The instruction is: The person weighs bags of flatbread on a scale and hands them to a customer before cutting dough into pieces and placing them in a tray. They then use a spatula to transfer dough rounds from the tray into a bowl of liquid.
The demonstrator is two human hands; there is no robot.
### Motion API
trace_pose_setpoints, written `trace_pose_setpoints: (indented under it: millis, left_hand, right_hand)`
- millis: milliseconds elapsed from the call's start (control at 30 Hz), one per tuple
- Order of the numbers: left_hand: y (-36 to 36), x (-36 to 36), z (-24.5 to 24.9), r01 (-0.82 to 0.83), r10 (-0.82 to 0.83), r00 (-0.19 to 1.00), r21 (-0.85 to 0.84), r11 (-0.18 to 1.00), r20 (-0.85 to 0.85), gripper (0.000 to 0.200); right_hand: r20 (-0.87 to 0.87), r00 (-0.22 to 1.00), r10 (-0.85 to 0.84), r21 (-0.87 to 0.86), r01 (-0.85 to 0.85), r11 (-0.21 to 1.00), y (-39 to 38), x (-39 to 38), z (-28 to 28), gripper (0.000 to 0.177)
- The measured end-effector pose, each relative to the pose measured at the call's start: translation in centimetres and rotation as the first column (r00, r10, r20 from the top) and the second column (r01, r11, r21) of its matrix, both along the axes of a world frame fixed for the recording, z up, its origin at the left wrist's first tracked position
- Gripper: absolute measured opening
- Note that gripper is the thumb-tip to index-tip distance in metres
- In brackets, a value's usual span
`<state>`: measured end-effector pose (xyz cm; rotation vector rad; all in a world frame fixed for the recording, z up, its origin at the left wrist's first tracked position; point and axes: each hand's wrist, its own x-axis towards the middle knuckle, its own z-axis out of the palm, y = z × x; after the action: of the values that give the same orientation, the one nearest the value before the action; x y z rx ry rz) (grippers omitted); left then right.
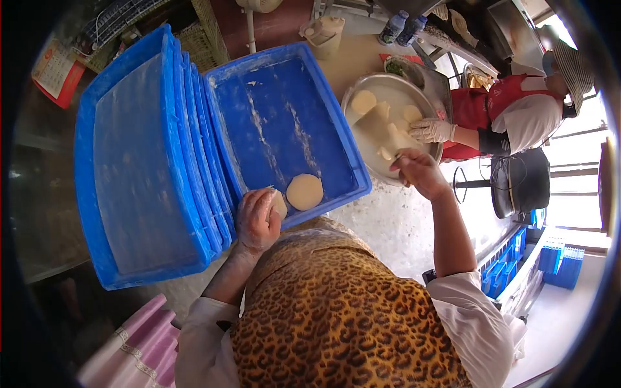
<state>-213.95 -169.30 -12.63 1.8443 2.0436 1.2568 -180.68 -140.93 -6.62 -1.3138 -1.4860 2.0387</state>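
Note:
My left hand [257, 218] rests at the near left corner of a floured blue tray [268, 110], its curled fingers on a pale dough disc [279, 204]. Beside it lies another round dough disc [305, 192]. Over the near edge of a large metal basin [424, 107], my right hand [419, 172] is closed in a pinch; whatever may be between its fingers is too small to name. Dough rounds [363, 101] and pale pieces lie in the basin. A co-worker's gloved hand [432, 130] reaches into the basin from the right.
Stacked blue trays [132, 155] stand to the left. A co-worker in a red apron [475, 107] is at the right. Behind the basin are a bowl of greens [400, 66], two bottles [393, 28] and a pale container [323, 42]. A black round object [521, 183] stands at right.

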Motion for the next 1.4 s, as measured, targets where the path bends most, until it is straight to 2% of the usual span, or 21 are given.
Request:
trace_pose_setpoints:
  millis: [33,100,133,200,267,367,467,567,600,700,800,867,900,967,1000,1100,1200,1300,1333,1400]
  left_hand:
    - [0.0,0.0,0.0,-0.015,0.015,1.000,-0.001,1.000,-0.004,0.042]
    - [-0.1,-0.1,-0.4,-0.007,0.007,1.000,-0.013,1.000,-0.012,0.044]
    - [-0.3,-0.1,-0.6,-0.006,0.005,1.000,-0.019,1.000,-0.016,0.045]
    - [-0.1,-0.1,-0.1,0.004,-0.004,1.000,-0.024,1.000,-0.009,0.045]
    - [0.0,-0.1,0.2,0.006,-0.006,1.000,-0.029,1.000,-0.004,0.044]
    - [-0.1,0.0,0.3,-0.003,0.003,1.000,-0.030,1.000,0.008,0.044]
    - [-0.1,0.0,0.2,-0.010,0.011,1.000,-0.018,1.000,0.021,0.043]
    - [-0.1,0.1,0.0,-0.013,0.014,1.000,-0.017,1.000,0.012,0.043]
    - [-0.2,0.0,0.0,-0.009,0.010,1.000,-0.028,1.000,0.006,0.043]
    - [-0.3,-0.1,-0.1,-0.012,0.013,1.000,-0.070,0.997,0.006,0.044]
    - [-0.3,-0.1,-0.3,-0.037,0.038,0.999,-0.043,0.998,0.021,0.043]
    - [-0.1,0.0,-0.1,-0.057,0.058,0.998,-0.029,0.998,0.031,0.045]
    - [-0.1,0.0,-0.1,-0.052,0.053,0.998,-0.027,0.998,0.027,0.045]
    - [-0.1,0.0,-0.4,-0.045,0.046,0.999,-0.028,0.999,0.012,0.045]
    - [0.0,0.0,-0.2,-0.041,0.040,0.999,-0.064,0.997,-0.010,0.046]
    - [0.2,0.1,-0.2,-0.032,0.028,0.998,-0.077,0.997,-0.053,0.047]
    - [0.2,0.3,0.4,-0.018,0.012,0.999,-0.125,0.992,-0.052,0.043]
    - [0.2,0.3,0.0,-0.026,0.019,0.998,-0.129,0.991,-0.056,0.045]
    - [0.2,0.4,0.0,-0.027,0.020,0.998,-0.118,0.993,-0.059,0.045]
    - [0.1,0.5,0.1,-0.035,0.028,0.997,-0.101,0.994,-0.065,0.045]
  right_hand:
    - [0.112,0.980,0.165,0.064,-0.173,0.983,-0.2,-0.8,0.7,0.024]
    - [0.353,0.823,0.446,0.126,-0.514,0.848,-0.5,-3.2,2.4,0.024]
    - [0.392,0.779,0.489,0.125,-0.572,0.811,-0.3,-4.0,2.2,0.026]
    - [0.547,0.630,0.551,0.175,-0.730,0.661,-0.2,-6.4,3.9,0.025]
    - [0.645,0.505,0.573,0.245,-0.848,0.470,0.8,-7.5,4.1,0.024]
    - [0.749,0.379,0.544,0.196,-0.910,0.365,1.4,-9.0,3.4,0.023]
    - [0.809,0.350,0.472,0.193,-0.917,0.350,0.6,-9.9,2.6,0.022]
    - [0.902,0.237,0.360,0.164,-0.961,0.223,-1.1,-11.6,1.6,0.024]
    - [0.906,0.226,0.357,0.149,-0.961,0.232,-2.1,-12.6,1.4,0.024]
    - [0.763,0.441,0.473,0.310,-0.891,0.330,-3.5,-12.8,-0.4,0.025]
    - [0.438,0.650,0.622,0.234,-0.750,0.619,-3.5,-9.9,-0.7,0.023]
    - [0.318,0.748,0.583,0.136,-0.644,0.753,-3.7,-6.8,0.6,0.022]
    - [0.257,0.790,0.556,0.078,-0.590,0.803,-3.9,-5.0,1.1,0.022]
    - [-0.020,0.929,0.370,0.054,-0.369,0.928,-4.3,-0.4,-0.2,0.023]
    - [-0.160,0.954,0.254,0.017,-0.255,0.967,-4.3,1.5,-1.1,0.024]
    - [-0.333,0.942,-0.054,-0.053,0.038,0.998,-4.0,5.2,-2.2,0.025]
    - [-0.003,0.988,-0.157,0.125,0.156,0.980,-2.0,7.0,-2.7,0.020]
    - [0.307,0.927,-0.216,0.398,0.081,0.914,0.8,7.8,-5.4,0.023]
    - [0.563,0.791,-0.242,0.566,-0.155,0.810,1.8,8.4,-6.6,0.032]
    - [0.675,0.645,-0.358,0.672,-0.338,0.659,1.5,7.3,-5.7,0.036]
